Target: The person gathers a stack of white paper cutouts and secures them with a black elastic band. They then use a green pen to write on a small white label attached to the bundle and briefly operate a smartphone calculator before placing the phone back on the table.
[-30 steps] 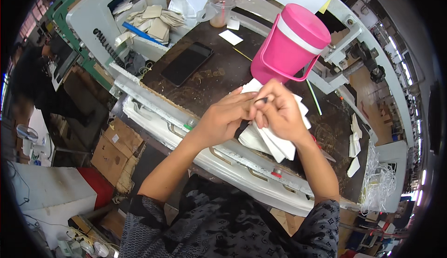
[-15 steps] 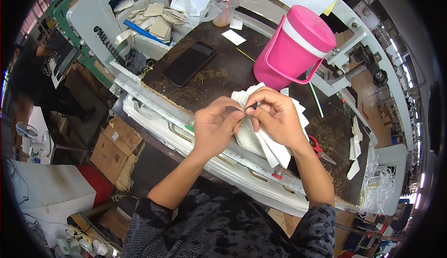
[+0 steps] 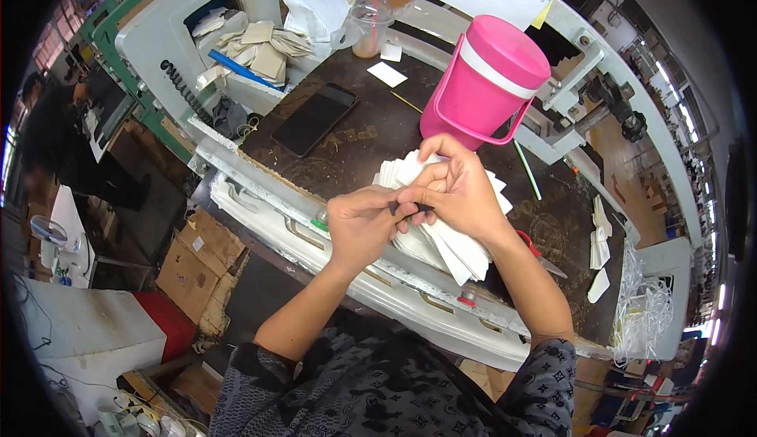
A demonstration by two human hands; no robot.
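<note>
My left hand and my right hand meet above the near part of the dark table. Between their closed fingertips they pinch a small, thin black piece; its kind is too small and too covered to make out. Beneath the hands lies a fanned stack of white slips, partly hidden by my right hand and wrist. Just right of my right forearm are red-handled scissors, their handles partly covered by that arm.
A pink lidded jug stands beyond my hands, with a black phone to its left. Farther back is a plastic cup with a straw. White slips and tangled clear strips lie right. A person is at far left.
My right hand has turned and lifted its outer fingers, its thumb now reaching toward the left fingertips. The black piece has shifted lower between the hands. The view has moved slightly.
</note>
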